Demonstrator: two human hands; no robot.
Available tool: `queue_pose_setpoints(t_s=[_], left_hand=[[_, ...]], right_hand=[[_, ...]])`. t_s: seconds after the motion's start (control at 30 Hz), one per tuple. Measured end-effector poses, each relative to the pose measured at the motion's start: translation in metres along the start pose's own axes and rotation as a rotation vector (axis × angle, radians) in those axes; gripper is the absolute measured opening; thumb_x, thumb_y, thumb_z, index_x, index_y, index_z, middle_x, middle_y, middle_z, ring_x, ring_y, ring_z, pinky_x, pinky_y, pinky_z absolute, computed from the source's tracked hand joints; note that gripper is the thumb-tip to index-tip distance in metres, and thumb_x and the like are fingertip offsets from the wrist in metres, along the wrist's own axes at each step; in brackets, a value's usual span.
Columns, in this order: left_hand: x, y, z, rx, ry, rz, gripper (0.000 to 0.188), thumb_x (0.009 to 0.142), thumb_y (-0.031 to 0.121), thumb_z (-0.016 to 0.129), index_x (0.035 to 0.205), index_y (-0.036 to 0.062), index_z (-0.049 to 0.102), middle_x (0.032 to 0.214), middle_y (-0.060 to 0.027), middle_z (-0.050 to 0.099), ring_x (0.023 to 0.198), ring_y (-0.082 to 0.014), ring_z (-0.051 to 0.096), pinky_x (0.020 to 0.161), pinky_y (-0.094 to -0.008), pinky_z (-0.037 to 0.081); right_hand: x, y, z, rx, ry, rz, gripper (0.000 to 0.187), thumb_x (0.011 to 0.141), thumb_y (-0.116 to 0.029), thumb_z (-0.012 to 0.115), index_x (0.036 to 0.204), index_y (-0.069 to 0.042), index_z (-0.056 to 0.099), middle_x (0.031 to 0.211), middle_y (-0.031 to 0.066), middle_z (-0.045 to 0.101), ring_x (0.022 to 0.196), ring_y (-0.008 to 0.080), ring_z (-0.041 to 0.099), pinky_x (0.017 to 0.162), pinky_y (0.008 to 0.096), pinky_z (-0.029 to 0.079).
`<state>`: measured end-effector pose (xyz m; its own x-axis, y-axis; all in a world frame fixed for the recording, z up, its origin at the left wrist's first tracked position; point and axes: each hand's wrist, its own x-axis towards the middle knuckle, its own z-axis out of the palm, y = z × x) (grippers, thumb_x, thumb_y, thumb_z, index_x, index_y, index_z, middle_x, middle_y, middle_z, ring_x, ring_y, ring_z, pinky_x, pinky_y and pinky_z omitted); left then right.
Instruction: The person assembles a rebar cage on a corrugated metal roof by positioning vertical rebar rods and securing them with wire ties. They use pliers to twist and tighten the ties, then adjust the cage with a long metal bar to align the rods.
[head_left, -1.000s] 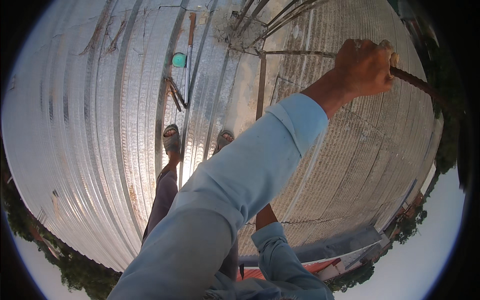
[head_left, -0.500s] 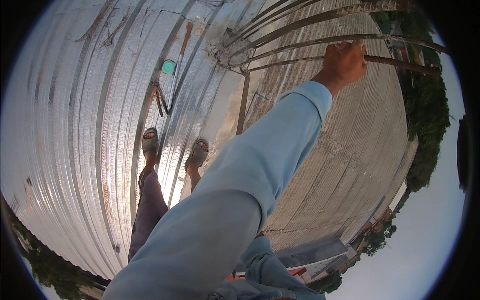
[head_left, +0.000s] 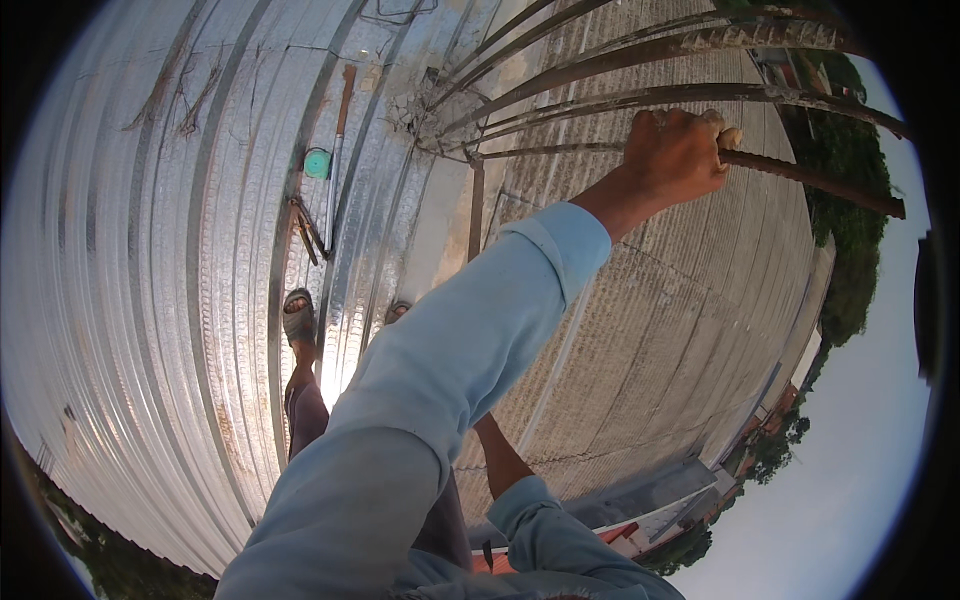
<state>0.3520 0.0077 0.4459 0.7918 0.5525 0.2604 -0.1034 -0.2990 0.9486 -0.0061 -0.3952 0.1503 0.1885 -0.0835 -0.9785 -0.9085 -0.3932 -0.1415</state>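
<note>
My left hand (head_left: 675, 155) is closed in a fist around a rusty ribbed rebar (head_left: 800, 178), its free end reaching out to the right. Other rebars (head_left: 640, 98) fan out beside it from a rough concrete stub (head_left: 440, 112). Another rusty bar (head_left: 476, 205) runs from the stub toward me and passes behind my left sleeve. My right forearm (head_left: 503, 458) shows low in the middle, below the left arm. The right hand itself is hidden behind the left arm, so what it touches cannot be seen.
I stand in sandals on a shiny corrugated metal roof (head_left: 160, 300). Near my feet lie pincers (head_left: 308, 232), a round teal object (head_left: 317, 163) and a long tool with a brown handle (head_left: 346, 100). A lower brownish corrugated roof (head_left: 660, 330) spreads to the right, with trees beyond.
My left hand and the gripped rebar have moved slightly down and toward me, the bar's free end dropping. More of my right forearm now shows. The view has shifted a little.
</note>
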Motion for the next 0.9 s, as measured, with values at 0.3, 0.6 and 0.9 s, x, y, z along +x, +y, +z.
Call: queue_pose_setpoints(t_s=[0.3, 0.6, 0.9], left_hand=[[-0.029, -0.010, 0.000, -0.095, -0.009, -0.033, 0.019, 0.092, 0.024, 0.069, 0.084, 0.0069, 0.067, 0.066, -0.0081, 0.064, 0.062, -0.0214, 0.066, 0.066, -0.0437, 0.052], [-0.030, -0.018, 0.015, 0.015, 0.042, 0.088, 0.010, 0.092, 0.019, 0.064, 0.098, 0.0112, 0.066, 0.081, -0.0056, 0.064, 0.074, -0.0250, 0.068, 0.066, -0.0481, 0.050], [-0.011, -0.024, 0.011, 0.067, 0.054, 0.012, 0.018, 0.096, 0.024, 0.061, 0.094, 0.0060, 0.063, 0.071, -0.0078, 0.066, 0.069, -0.0266, 0.069, 0.067, -0.0506, 0.050]], right_hand=[[0.039, 0.040, -0.020, -0.195, 0.254, -0.406, 0.021, 0.074, -0.012, 0.071, 0.080, 0.006, 0.063, 0.067, 0.0169, 0.064, 0.057, 0.0252, 0.062, 0.052, 0.0404, 0.048], [0.046, 0.016, -0.013, -0.795, 0.358, -0.654, 0.038, 0.084, -0.037, 0.073, 0.088, 0.000, 0.069, 0.078, 0.0159, 0.072, 0.071, 0.0284, 0.071, 0.060, 0.0381, 0.053], [0.004, -0.009, 0.009, -0.673, 0.252, -0.425, 0.030, 0.082, -0.024, 0.072, 0.089, 0.005, 0.067, 0.076, 0.0184, 0.070, 0.066, 0.0262, 0.067, 0.061, 0.0410, 0.053]])
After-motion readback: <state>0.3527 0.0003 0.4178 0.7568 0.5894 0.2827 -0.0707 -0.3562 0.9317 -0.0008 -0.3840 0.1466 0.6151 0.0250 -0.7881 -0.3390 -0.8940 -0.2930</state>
